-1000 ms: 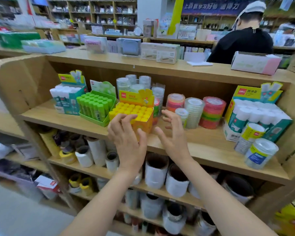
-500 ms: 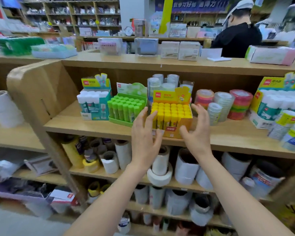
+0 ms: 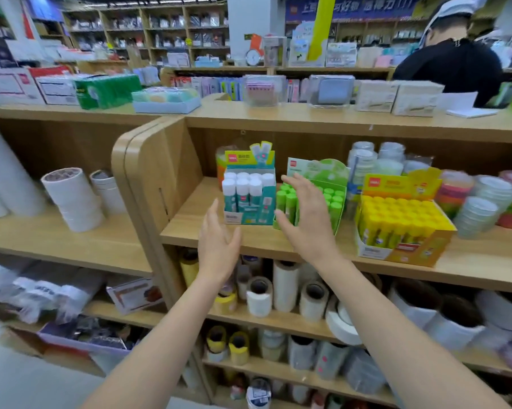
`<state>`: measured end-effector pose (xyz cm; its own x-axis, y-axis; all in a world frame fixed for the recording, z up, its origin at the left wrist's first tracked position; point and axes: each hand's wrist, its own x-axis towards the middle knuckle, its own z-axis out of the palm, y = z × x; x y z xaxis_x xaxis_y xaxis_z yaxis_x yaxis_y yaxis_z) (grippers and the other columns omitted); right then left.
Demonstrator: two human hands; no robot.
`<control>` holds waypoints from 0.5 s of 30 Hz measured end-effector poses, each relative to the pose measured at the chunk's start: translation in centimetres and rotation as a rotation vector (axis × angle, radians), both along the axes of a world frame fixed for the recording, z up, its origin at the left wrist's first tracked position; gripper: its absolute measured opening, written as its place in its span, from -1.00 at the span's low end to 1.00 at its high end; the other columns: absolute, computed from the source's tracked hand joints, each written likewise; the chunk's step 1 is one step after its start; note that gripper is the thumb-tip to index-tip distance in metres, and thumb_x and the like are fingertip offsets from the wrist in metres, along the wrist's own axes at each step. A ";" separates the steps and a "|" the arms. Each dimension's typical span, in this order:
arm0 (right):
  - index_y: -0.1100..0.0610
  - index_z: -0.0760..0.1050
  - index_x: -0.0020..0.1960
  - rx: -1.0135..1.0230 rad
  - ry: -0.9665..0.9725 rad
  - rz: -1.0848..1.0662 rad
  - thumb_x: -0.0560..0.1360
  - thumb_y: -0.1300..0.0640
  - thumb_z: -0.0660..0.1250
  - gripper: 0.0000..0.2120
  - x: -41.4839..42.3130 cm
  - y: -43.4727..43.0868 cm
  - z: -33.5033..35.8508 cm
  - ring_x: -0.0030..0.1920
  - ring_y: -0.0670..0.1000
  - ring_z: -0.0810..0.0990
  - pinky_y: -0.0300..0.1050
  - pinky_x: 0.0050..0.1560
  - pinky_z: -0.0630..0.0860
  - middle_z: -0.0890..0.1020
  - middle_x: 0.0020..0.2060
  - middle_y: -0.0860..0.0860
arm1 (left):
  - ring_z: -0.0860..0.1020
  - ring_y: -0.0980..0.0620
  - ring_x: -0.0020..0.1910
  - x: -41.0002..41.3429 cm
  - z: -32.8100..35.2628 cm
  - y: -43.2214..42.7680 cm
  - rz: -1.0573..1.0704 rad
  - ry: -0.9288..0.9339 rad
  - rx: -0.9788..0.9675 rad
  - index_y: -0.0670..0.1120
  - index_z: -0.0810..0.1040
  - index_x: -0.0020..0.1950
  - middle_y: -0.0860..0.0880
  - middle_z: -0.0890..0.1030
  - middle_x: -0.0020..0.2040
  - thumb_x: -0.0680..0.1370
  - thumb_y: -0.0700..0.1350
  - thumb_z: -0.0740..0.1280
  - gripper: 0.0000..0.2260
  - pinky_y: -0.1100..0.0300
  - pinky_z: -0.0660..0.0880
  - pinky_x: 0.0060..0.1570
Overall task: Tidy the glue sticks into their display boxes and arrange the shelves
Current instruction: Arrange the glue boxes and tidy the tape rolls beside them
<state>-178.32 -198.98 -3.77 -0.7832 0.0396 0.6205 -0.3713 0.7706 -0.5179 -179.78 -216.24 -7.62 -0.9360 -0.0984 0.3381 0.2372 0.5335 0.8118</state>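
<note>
Three glue stick display boxes stand in a row on the wooden shelf [image 3: 470, 270]. The teal box [image 3: 250, 199] holds white-capped sticks at the left. Beside it sits the green box [image 3: 327, 199] of green sticks, and the yellow box [image 3: 402, 222] of yellow-capped sticks is at the right. My left hand [image 3: 217, 246] hovers open in front of the teal box, touching nothing. My right hand [image 3: 306, 219] is spread open in front of the green box and hides its front left part. Whether it touches the box I cannot tell.
Stacked tape rolls [image 3: 484, 202] fill the shelf right of the yellow box. Paper and film rolls [image 3: 284, 287] crowd the shelves below. White tape rolls [image 3: 74, 199] stand on the neighbouring shelf at left. A person in black [image 3: 452, 69] works behind the top counter.
Both hands have shifted left, away from the yellow box, and now flank the gap between the teal and green boxes. The camera has turned left too. The yellow box sits squared on the shelf.
</note>
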 end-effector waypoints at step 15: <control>-0.07 0.41 0.26 0.400 0.018 -0.287 0.47 -0.17 0.39 -0.58 -6.4 -1.2 0.1 0.07 0.04 0.49 -0.01 0.12 0.38 0.55 -0.02 -0.02 | 0.55 0.14 0.10 -6.2 0.2 0.2 -0.055 0.068 0.062 0.06 0.40 0.18 0.11 0.56 0.12 0.54 -0.05 0.41 -0.72 0.03 0.59 0.04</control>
